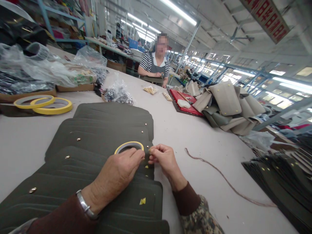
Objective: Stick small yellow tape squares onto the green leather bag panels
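Observation:
A roll of yellow tape (129, 143) is held in my left hand (122, 169), whose fingers are closed on its right side above the dark green panels. Just to the right, my right hand (163, 157) is pinched at the panels' right edge, with a tiny bit of yellow at its fingertips. The dark green panels (102, 130) lie overlapped in a row, with small metal studs along both sides. Small yellow tape pieces (142, 201) stick to the nearer panels.
More yellow tape rolls (55, 106) and plastic-wrapped goods (48, 70) lie at left. A brown cord (219, 172) curves across the table (190, 195). Beige pieces (225, 99) are heaped at right, above stacked dark panels (275, 182). A person (156, 63) sits across the table.

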`<action>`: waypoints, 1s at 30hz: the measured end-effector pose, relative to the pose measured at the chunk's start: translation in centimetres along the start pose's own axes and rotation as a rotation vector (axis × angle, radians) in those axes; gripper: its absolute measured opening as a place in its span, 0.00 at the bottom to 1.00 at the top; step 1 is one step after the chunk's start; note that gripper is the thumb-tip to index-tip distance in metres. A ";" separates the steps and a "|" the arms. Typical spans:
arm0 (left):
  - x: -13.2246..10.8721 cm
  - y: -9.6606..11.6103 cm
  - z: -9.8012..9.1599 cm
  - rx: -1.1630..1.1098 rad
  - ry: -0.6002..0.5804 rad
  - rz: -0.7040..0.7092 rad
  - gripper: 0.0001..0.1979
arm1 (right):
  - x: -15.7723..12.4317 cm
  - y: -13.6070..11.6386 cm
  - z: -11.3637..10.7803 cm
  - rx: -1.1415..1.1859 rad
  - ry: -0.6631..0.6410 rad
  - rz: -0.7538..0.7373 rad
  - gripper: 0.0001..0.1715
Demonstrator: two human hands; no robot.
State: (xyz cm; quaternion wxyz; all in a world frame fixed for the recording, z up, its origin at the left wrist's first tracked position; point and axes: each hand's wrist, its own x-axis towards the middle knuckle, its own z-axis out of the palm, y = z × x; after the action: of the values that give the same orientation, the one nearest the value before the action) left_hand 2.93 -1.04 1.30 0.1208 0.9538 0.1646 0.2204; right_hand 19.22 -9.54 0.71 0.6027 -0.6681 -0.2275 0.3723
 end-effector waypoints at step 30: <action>0.5 -0.5 -0.3 0.230 -0.253 -0.233 0.12 | 2.9 0.4 -0.2 -0.423 0.008 -0.058 0.18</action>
State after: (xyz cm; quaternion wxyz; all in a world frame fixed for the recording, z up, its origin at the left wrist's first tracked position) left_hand 3.03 -0.36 1.63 0.0553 0.9559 0.2813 0.0633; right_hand 21.13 -7.59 -0.28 0.4606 -0.7743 -0.3171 0.2963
